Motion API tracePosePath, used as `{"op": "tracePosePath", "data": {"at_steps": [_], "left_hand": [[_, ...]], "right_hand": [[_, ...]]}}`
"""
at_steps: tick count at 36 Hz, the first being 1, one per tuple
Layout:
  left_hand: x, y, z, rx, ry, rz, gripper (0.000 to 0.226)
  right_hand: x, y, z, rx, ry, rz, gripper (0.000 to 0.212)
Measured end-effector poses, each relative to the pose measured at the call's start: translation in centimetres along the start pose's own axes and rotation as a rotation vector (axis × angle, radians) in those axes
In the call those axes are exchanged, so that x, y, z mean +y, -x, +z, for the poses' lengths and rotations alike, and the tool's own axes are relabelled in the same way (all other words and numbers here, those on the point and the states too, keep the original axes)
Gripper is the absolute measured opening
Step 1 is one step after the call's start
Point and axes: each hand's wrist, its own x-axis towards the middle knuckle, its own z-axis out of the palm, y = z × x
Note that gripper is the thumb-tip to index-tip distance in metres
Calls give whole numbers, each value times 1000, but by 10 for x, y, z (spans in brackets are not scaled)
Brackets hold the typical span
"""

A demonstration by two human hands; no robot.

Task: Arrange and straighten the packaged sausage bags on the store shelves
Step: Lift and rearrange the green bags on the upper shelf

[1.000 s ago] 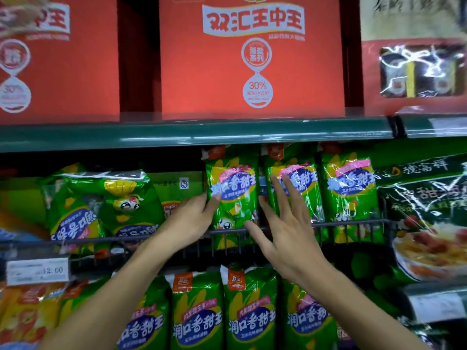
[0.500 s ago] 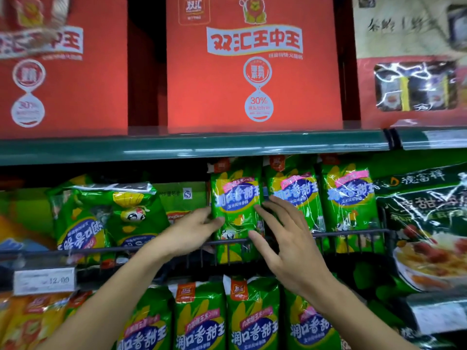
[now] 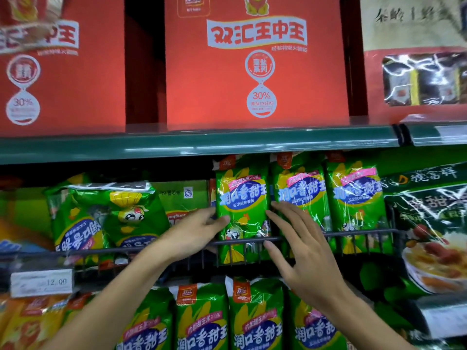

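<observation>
Three green sausage bags stand upright behind the wire rail (image 3: 353, 233) on the middle shelf. My left hand (image 3: 194, 233) pinches the left edge of the leftmost upright bag (image 3: 242, 198), thumb on its front. My right hand (image 3: 300, 251) has straight fingers; their tips touch that bag's right edge, in front of the second bag (image 3: 300, 190). The third bag (image 3: 356, 195) stands free. Further left, two green bags (image 3: 78, 223) (image 3: 131, 210) lie tumbled and upside down.
Large red boxes (image 3: 255, 72) fill the top shelf above a green shelf edge (image 3: 202, 147). A row of green bags (image 3: 202, 322) lines the lower shelf. A big dark green pack (image 3: 429, 210) sits at the right. A price tag (image 3: 41, 282) hangs at the lower left.
Both hands closed in on the leftmost upright bag: my right hand slid down off the second bag to its right edge, and my left thumb came onto its front. The bag stands straighter.
</observation>
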Motion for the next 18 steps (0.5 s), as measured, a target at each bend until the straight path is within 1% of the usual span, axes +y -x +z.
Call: {"op": "tracePosePath", "data": {"at_steps": [1,2,3,4,5,6,7,8,9,11,13,18], "left_hand": [[0,4,2,35,-40,17,5],[-5,5,5,60,-155,69,30],[-8,7,10,130,-215,118,50],[-9,11,14,222,-230,154,65],[-11,16,18,314,-231,212,74],[-11,22,21,381,-248,289,76],[-14,24,24,430,-307,372,74],[-16,26,26,439,-381,437,69],[-17,26,28,425,-464,495,63],[-18,26,32,334,-644,559,55],[-17,27,35,278,-747,578,53],[-15,30,35,248,-751,540,54]], "right_hand": [[1,1,0,1,5,5,59],[2,2,-1,1,18,14,60],[4,3,-3,-1,34,25,61],[6,4,-4,-5,49,35,62],[9,5,-6,-12,63,41,63],[12,6,-8,-19,77,42,63],[14,7,-10,-28,93,36,64],[15,8,-11,-38,107,30,64],[17,9,-11,-48,119,25,65],[17,11,-12,-63,126,18,65],[17,11,-12,-65,121,19,66],[15,11,-12,-58,97,18,67]]}}
